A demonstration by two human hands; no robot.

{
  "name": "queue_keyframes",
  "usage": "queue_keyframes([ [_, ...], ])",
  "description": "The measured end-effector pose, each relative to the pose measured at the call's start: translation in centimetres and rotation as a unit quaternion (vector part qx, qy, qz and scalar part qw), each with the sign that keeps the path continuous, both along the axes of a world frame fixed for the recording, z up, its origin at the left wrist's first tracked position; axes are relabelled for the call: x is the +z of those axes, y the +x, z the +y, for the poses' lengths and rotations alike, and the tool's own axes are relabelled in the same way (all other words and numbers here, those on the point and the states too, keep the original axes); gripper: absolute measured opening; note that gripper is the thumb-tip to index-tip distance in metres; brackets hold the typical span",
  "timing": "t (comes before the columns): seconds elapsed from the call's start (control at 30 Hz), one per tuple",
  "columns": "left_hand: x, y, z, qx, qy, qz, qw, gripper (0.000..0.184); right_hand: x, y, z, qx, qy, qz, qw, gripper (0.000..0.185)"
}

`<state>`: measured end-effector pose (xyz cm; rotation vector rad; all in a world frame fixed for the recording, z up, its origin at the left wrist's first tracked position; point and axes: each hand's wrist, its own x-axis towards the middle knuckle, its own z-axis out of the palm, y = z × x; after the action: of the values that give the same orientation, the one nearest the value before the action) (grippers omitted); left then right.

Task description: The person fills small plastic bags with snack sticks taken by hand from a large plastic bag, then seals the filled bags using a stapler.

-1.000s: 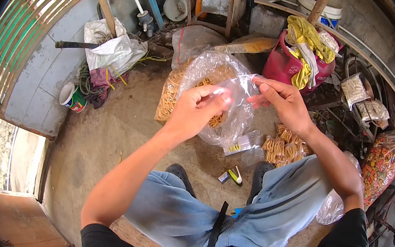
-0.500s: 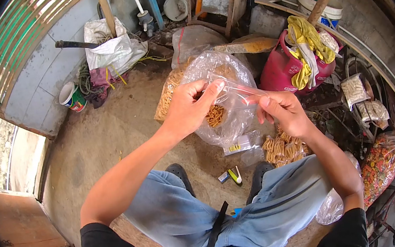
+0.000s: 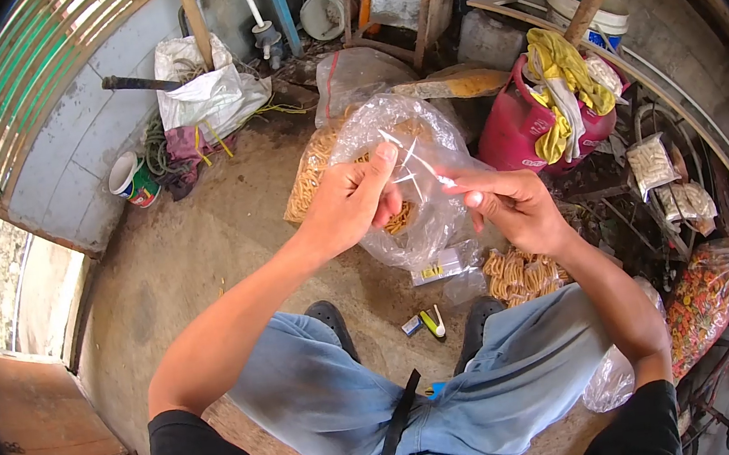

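A small clear plastic bag (image 3: 419,166) is stretched between my two hands, with bright glare along its folds. My left hand (image 3: 345,204) pinches its left side, thumb on top and fingers curled beneath. On the other side my right hand (image 3: 515,207) grips the bag's edge between thumb and forefinger. Below them lies a large open clear plastic bag (image 3: 385,248) holding brown stick-shaped snacks (image 3: 309,180); my hands hide part of its mouth. Bundled packs of tan snack sticks (image 3: 520,274) rest on the floor below my right hand.
A white-and-yellow packet (image 3: 439,267), a lighter-like green item (image 3: 433,322) and a small blue box (image 3: 412,325) lie between my feet. At right stand a pink barrel (image 3: 512,132) with yellow cloth and a bag of colourful snacks (image 3: 711,303). A white sack (image 3: 216,95) stands back left.
My left thumb has drawn back slightly to the left. The small bag's film, flatter before, now shows sharper creases and more glare. My right hand has barely shifted.
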<state>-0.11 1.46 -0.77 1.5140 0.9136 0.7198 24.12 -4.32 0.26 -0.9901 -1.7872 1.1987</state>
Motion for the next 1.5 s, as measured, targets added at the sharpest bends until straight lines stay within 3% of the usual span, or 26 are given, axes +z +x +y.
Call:
queue_keyframes([
  [0.07, 0.2, 0.7, -0.2, 0.026, -0.015, -0.048, 0.998, 0.044, -0.1, 0.0, 0.3, -0.006, 0.085, 0.004, 0.996, 0.023],
  [0.17, 0.6, 0.8, 0.0, 0.052, -0.022, -0.104, 0.993, 0.031, -0.7, 0.4, 0.7, 0.024, 0.103, 0.01, 0.994, 0.021],
  [0.4, 0.2, 0.4, 0.6, 0.048, -0.021, -0.144, 0.988, 0.018, -0.9, 0.7, 0.5, 0.02, 0.07, -0.04, 0.997, 0.021],
  [0.6, -0.1, 0.7, 0.8, 0.064, 0.016, -0.082, 0.994, 0.025, -0.9, 0.0, 0.5, 0.013, 0.159, -0.032, 0.987, 0.02],
  [0.73, -0.2, 0.7, 1.0, 0.087, 0.082, 0.003, 0.993, 0.035, -0.9, 0.0, 0.6, -0.03, 0.114, -0.029, 0.993, 0.023],
  [0.8, 0.0, 0.8, 1.0, 0.112, 0.107, 0.086, 0.984, 0.054, -0.9, -0.1, 0.6, -0.038, 0.107, -0.035, 0.993, 0.024],
  [0.83, 0.2, 0.9, 0.8, 0.112, 0.107, 0.086, 0.984, 0.054, -0.8, -0.4, 0.5, -0.056, 0.086, -0.012, 0.995, 0.026],
  [0.93, 0.4, 0.8, 0.4, 0.105, 0.016, 0.094, 0.99, 0.051, -0.5, -1.0, 0.2, -0.087, 0.015, 0.048, 0.995, 0.03],
  [1.0, 0.2, 0.3, 0.5, 0.1, -0.103, -0.042, 0.989, 0.055, 0.2, -1.0, -0.1, -0.1, -0.032, 0.086, 0.991, 0.032],
  [1.07, -0.5, -0.4, 1.0, 0.091, -0.112, -0.034, 0.989, 0.051, 1.7, -0.7, -0.4, -0.11, -0.142, 0.097, 0.979, 0.04],
  [1.23, -0.8, 0.5, 0.3, 0.097, -0.089, -0.059, 0.99, 0.037, 2.1, -0.9, -0.4, -0.114, -0.233, 0.195, 0.946, 0.047],
  [1.3, -1.1, 0.7, 0.0, 0.041, -0.164, -0.184, 0.968, 0.042, 2.0, -0.9, -0.3, -0.098, -0.25, 0.225, 0.937, 0.048],
  [1.33, -1.4, 1.2, -0.3, 0.044, -0.162, -0.182, 0.969, 0.042, 1.9, -0.9, -0.1, -0.09, -0.267, 0.231, 0.931, 0.048],
  [1.4, -1.7, 2.6, -1.0, 0.056, -0.232, -0.309, 0.921, 0.044, 1.7, -1.0, 0.1, -0.076, -0.279, 0.237, 0.927, 0.047],
  [1.5, -1.2, 4.1, -1.7, 0.119, -0.194, -0.366, 0.902, 0.028, 1.6, -1.0, 0.2, -0.05, -0.313, 0.259, 0.913, 0.052],
])
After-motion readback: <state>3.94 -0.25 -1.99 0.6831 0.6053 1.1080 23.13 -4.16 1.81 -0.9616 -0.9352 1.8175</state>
